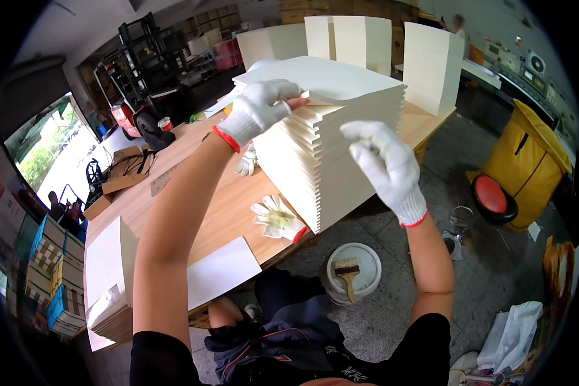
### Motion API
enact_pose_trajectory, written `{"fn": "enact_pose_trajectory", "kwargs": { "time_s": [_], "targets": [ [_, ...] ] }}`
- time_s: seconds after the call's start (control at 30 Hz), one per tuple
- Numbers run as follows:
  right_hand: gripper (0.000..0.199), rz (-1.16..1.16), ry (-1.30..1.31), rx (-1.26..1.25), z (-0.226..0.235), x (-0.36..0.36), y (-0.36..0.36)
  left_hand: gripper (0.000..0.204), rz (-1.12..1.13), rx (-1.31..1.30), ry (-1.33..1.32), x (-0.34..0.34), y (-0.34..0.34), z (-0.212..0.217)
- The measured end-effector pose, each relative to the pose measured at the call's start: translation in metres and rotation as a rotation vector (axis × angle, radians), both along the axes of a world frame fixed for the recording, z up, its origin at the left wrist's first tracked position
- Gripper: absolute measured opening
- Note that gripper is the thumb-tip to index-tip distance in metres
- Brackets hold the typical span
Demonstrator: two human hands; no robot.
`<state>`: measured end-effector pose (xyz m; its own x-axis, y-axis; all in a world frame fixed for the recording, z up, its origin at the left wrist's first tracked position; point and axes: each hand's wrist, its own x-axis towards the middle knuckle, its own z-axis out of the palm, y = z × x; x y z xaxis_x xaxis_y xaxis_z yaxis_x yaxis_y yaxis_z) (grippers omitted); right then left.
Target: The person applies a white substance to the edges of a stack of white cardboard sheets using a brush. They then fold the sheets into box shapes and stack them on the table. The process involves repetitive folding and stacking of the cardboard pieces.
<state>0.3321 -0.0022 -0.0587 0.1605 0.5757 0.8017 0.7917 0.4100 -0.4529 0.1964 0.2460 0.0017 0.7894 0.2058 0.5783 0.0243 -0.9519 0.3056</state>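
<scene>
A tall stack of white paper (354,157) stands on the wooden table, its near edges stepped in several layers. My left hand (258,109), in a white knit glove with a red cuff, pinches the top sheets at the stack's near corner; one bare fingertip shows there, and the corner is slightly raised. Beside the stack's right face, my right hand (386,168) hangs in the air in a matching glove, fingers loosely bent and apart, holding nothing. A spare glove (278,219) with a stained palm lies at the stack's foot. Another glove (247,161) lies farther back.
More paper stacks (431,67) stand at the table's far end. A lower paper pile (112,283) and a white sheet (222,270) lie at the near left. On the floor, a brush (347,276) rests on a white bucket (368,257). A red-topped stool (490,194) stands at right.
</scene>
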Motion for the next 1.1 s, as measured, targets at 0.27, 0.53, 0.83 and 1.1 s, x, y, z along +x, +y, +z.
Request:
{"fn": "enact_pose_trajectory", "kwargs": {
  "time_s": [0.27, 0.53, 0.83, 1.1],
  "targets": [
    [0.040, -0.269, -0.557, 0.162, 0.014, 0.001, 0.048, 0.021, 0.250, 0.182, 0.057, 0.000, -0.029, 0.009],
    [0.053, -0.478, -0.514, 0.054, 0.007, 0.002, 0.054, 0.034, 0.208, -0.765, -0.219, -0.018, -0.036, -0.003],
    [0.051, -0.453, -0.555, 0.017, 0.005, 0.022, 0.057, 0.041, 0.128, -1.501, -0.294, 0.023, -0.053, 0.020],
    [0.051, -0.842, -0.336, -0.288, -0.004, 0.155, 0.041, 0.027, 0.077, -1.675, -0.470, 0.036, -0.036, 0.009]
  ]
}}
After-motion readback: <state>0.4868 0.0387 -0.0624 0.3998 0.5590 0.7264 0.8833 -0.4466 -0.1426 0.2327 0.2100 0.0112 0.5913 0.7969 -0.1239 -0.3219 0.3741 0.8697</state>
